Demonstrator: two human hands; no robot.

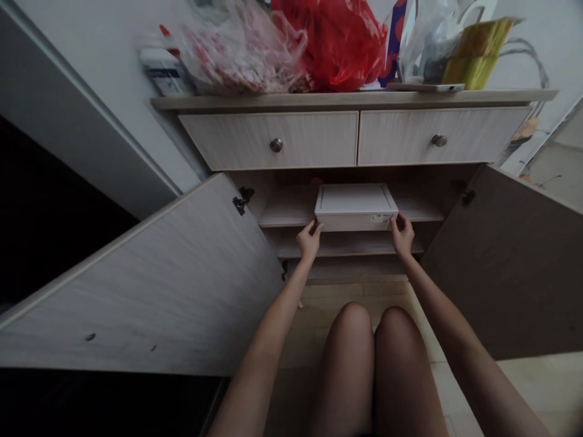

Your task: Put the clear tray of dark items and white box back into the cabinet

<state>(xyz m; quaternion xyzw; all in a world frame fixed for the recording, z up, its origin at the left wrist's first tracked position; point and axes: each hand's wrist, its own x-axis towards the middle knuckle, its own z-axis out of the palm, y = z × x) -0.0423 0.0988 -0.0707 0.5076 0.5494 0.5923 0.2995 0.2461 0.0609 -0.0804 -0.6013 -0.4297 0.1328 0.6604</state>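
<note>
A white lidded box with a small label at its front right lies on the upper shelf of a cabinet, its front jutting past the shelf edge. My left hand pinches the box's front left corner between thumb and fingers. At the opposite front corner, beside the label, my right hand grips the box in the same way. Both forearms reach forward over my knees. The back of the box is in shadow, and a small reddish thing shows dimly behind it.
The left door and right door stand wide on both sides. Two drawers with round knobs sit above. On the cabinet top are a red plastic bag, a clear bag, a white bottle and a yellow container.
</note>
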